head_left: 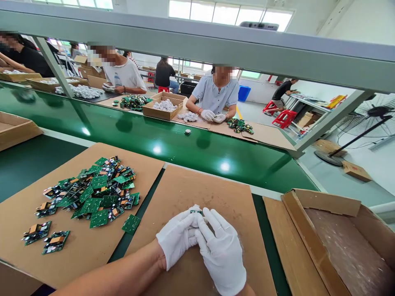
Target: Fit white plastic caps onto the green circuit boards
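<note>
My left hand (pixel 178 235), in a white glove, is closed around a small green circuit board (pixel 196 212) above the cardboard sheet in front of me. My right hand (pixel 222 251), gloved too, meets it from the other side with its fingers closed against the same piece. Most of the board is hidden by the gloves, and white fabric and any white part there are hard to tell apart. Left of my hands lies a heap of green circuit boards (pixel 100 207) with orange and black components. One loose circuit board (pixel 131 224) rests at the sheet's edge.
A shallow cardboard box (pixel 311 250) stands at right; another cardboard box (pixel 17 130) is at far left. Beyond runs a green conveyor belt (pixel 203 144) carrying a small white piece (pixel 187 132). Co-workers sit across it, under a grey overhead beam (pixel 197 45).
</note>
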`<state>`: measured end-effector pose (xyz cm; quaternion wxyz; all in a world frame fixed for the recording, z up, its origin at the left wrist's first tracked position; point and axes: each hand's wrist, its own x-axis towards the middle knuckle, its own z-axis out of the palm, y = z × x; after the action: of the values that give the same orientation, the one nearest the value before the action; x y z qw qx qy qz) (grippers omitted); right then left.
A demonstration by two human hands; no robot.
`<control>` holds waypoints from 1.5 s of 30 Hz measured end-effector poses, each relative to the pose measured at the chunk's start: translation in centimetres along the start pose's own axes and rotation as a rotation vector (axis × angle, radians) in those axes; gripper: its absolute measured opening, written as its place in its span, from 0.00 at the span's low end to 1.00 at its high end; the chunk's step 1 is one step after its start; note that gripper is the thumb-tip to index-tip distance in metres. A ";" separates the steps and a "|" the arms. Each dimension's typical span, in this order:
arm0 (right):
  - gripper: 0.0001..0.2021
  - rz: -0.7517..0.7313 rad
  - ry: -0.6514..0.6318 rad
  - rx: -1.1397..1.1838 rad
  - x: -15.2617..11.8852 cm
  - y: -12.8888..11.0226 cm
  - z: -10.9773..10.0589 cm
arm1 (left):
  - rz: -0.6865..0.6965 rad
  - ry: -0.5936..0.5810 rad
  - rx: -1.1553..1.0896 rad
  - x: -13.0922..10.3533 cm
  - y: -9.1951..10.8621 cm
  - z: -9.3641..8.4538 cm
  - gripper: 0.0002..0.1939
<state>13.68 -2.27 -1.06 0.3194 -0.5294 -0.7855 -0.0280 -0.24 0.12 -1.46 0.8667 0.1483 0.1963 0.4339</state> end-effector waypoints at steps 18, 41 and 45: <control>0.16 -0.002 -0.051 0.051 0.2 -0.3 -0.2 | 0.011 0.044 -0.011 -0.1 0.2 0.0 0.13; 0.19 0.612 -0.275 0.888 1.4 0.1 -0.1 | -0.006 0.011 0.365 0.0 -0.4 0.1 0.17; 0.17 0.636 -0.298 0.851 1.3 0.3 0.3 | -0.008 0.040 0.431 -0.1 -0.5 0.0 0.19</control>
<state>13.47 -1.01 -0.72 0.3833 -0.5629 -0.5657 0.4650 0.04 -0.25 -1.59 0.8124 0.3209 0.3025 0.3814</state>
